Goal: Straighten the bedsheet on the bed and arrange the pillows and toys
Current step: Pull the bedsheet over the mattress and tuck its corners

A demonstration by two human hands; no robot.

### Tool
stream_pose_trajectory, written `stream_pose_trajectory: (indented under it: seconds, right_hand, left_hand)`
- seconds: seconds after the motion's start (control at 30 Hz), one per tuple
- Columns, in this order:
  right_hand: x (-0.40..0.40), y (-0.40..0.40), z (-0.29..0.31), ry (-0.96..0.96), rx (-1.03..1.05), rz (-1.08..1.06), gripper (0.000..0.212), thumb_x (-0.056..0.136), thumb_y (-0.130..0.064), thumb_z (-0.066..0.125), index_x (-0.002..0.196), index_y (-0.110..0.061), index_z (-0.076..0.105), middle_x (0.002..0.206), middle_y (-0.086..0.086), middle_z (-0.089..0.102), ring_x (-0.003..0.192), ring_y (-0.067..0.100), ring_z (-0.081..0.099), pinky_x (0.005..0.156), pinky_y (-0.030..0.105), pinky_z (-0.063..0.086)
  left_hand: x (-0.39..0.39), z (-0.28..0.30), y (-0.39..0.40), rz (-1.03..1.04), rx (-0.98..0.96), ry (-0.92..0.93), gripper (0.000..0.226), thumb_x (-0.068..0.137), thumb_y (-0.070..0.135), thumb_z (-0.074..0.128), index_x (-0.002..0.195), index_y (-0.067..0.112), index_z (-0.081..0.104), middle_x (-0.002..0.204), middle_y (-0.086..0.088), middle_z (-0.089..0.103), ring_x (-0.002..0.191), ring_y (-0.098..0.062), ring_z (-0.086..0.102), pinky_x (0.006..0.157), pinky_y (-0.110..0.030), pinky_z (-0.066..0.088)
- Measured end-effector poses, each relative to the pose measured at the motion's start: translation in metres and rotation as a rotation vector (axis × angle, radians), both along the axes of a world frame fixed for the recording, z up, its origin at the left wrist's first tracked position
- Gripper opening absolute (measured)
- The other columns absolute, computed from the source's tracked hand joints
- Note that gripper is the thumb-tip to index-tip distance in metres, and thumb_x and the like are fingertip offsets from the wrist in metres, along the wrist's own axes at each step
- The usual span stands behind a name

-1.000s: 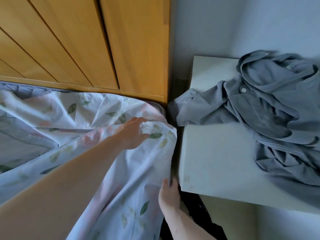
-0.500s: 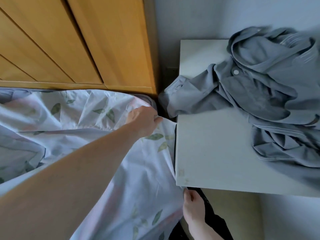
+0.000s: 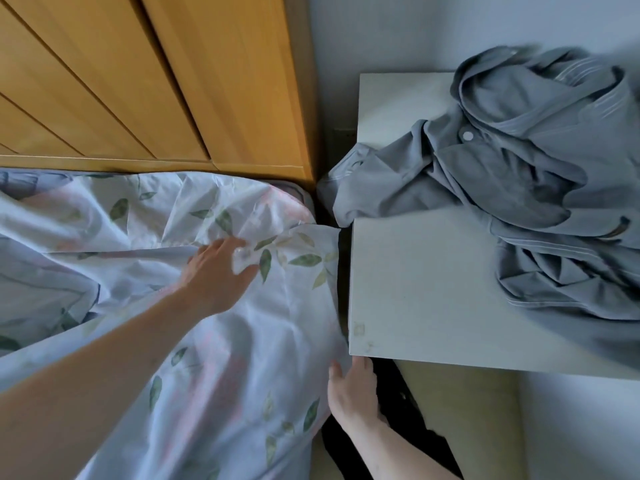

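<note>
A pale bedsheet (image 3: 284, 327) printed with green leaves lies wrinkled over the bed's corner below the wooden headboard (image 3: 145, 98). My left hand (image 3: 216, 273) rests on it near the corner, with a small bunch of fabric pinched between thumb and fingers. My right hand (image 3: 353, 393) is low at the bed's side, just under the nightstand's front corner. Its thumb and fingers close on the sheet's hanging edge. No pillows or toys are in view.
A white nightstand (image 3: 415, 285) stands tight against the bed's right side. A crumpled grey shirt (image 3: 540, 188) covers its back and right part, one sleeve hanging into the gap. Dark fabric (image 3: 408, 441) lies on the floor below.
My left hand has drawn back from the sheet's corner towards the left, and fabric is bunched in its fingers. My right hand stays at the sheet's edge by the nightstand.
</note>
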State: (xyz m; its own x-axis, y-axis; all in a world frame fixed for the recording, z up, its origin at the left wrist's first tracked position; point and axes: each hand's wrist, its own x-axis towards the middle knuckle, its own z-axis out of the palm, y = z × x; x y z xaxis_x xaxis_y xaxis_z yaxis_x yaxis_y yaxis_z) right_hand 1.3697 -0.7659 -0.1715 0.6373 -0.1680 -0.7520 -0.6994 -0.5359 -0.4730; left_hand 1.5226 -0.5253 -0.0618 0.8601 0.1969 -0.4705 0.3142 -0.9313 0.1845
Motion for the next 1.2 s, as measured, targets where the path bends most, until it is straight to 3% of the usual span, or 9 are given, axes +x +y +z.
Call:
stream_pose_trajectory:
  seconds: [0.13,0.23,0.37,0.5,0.6,0.73,0.9,1.1,1.2]
  right_hand:
    - [0.014,0.025,0.008,-0.019,0.198,-0.020,0.066,0.098,-0.044,0.047,0.158,-0.024,0.026,0.160,-0.004,0.034,0.146,0.019,0.037,0.119,0.038,0.033]
    - [0.026,0.028,0.006,-0.050,0.247,0.039,0.061,0.102,-0.043,0.041,0.159,-0.031,0.022,0.162,-0.011,0.029,0.147,0.016,0.034,0.120,0.037,0.031]
    - [0.030,0.024,0.000,-0.003,0.256,0.014,0.057,0.104,-0.046,0.035,0.159,-0.032,0.023,0.163,-0.009,0.029,0.149,0.018,0.031,0.121,0.040,0.029]
    - [0.036,0.025,0.006,0.016,0.288,0.039,0.050,0.106,-0.043,0.036,0.154,-0.031,0.036,0.154,-0.012,0.043,0.142,0.017,0.042,0.116,0.028,0.032]
    - [0.038,0.031,0.009,0.059,0.281,0.079,0.041,0.107,-0.040,0.035,0.143,-0.030,0.051,0.138,-0.007,0.059,0.130,0.021,0.054,0.106,0.029,0.041]
    - [0.035,0.029,0.005,0.139,0.238,0.098,0.036,0.106,-0.040,0.036,0.125,-0.024,0.062,0.123,-0.002,0.067,0.118,0.026,0.061,0.092,0.031,0.044]
    - [0.037,0.021,-0.013,0.174,0.199,-0.052,0.062,0.102,-0.045,0.044,0.154,-0.012,0.036,0.159,0.009,0.038,0.146,0.030,0.034,0.119,0.039,0.028]
    - [0.033,0.020,-0.035,0.254,0.268,-0.172,0.076,0.092,-0.060,0.045,0.157,-0.023,0.031,0.160,-0.001,0.034,0.145,0.025,0.036,0.120,0.045,0.031]
    - [0.033,0.022,-0.034,0.314,0.341,-0.259,0.046,0.099,-0.049,0.048,0.142,-0.032,0.048,0.138,-0.008,0.048,0.135,0.022,0.046,0.116,0.042,0.036]
  left_hand:
    - [-0.028,-0.008,0.056,-0.033,0.156,0.215,0.042,0.098,0.059,0.044,0.119,0.026,0.059,0.119,-0.003,0.068,0.115,-0.032,0.061,0.095,-0.043,0.040]
    - [-0.031,-0.004,0.065,0.072,-0.029,0.094,0.042,0.096,0.054,0.045,0.078,0.019,0.058,0.075,-0.002,0.064,0.078,-0.032,0.060,0.074,-0.042,0.041]
    - [-0.006,0.026,0.055,0.126,-0.164,-0.105,0.045,0.101,0.035,0.056,0.072,0.003,0.044,0.060,-0.008,0.047,0.058,-0.026,0.045,0.055,-0.035,0.035]
    - [0.027,0.050,0.047,0.097,-0.192,-0.138,0.050,0.102,0.039,0.053,0.069,0.003,0.039,0.059,-0.002,0.035,0.054,-0.018,0.034,0.053,-0.032,0.028]
    - [0.042,0.033,0.046,0.155,-0.138,0.012,0.050,0.101,0.045,0.051,0.069,0.006,0.049,0.065,-0.002,0.049,0.064,-0.022,0.051,0.060,-0.031,0.038]
    - [0.049,0.010,0.026,-0.082,0.309,0.321,0.040,0.091,0.054,0.055,0.123,0.030,0.057,0.122,-0.003,0.057,0.115,-0.031,0.056,0.098,-0.045,0.043]
    - [0.069,-0.004,-0.038,-0.123,-0.059,0.094,0.046,0.091,0.047,0.059,0.135,0.033,0.053,0.134,0.004,0.055,0.125,-0.024,0.049,0.104,-0.044,0.043]
    - [0.083,-0.026,-0.050,-0.135,-0.097,0.086,0.026,0.095,0.053,0.054,0.080,0.033,0.060,0.082,0.004,0.063,0.081,-0.019,0.058,0.068,-0.034,0.046]
    - [0.094,-0.027,-0.060,-0.165,-0.242,-0.002,0.030,0.094,0.047,0.059,0.069,0.030,0.056,0.076,0.004,0.061,0.079,-0.021,0.058,0.071,-0.036,0.048]
